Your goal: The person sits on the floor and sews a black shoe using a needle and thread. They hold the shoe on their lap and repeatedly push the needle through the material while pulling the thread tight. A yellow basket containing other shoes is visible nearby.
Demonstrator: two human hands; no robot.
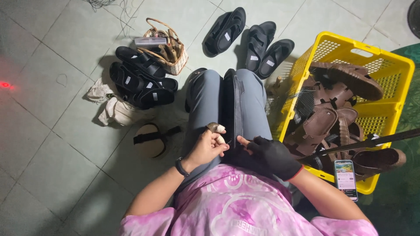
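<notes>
Black sandal (233,105) lies on lap between knees, long axis running away from body toward floor. Left hand (209,146) pinches near end, thumb taped. Right hand (273,155), in black glove, grips same end from right. Both equally close. Yellow crate (389,83) at right.

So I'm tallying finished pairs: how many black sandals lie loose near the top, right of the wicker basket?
3: one black sandal tilted nearest the basket, and two more side by side beside the yellow crate.
</notes>
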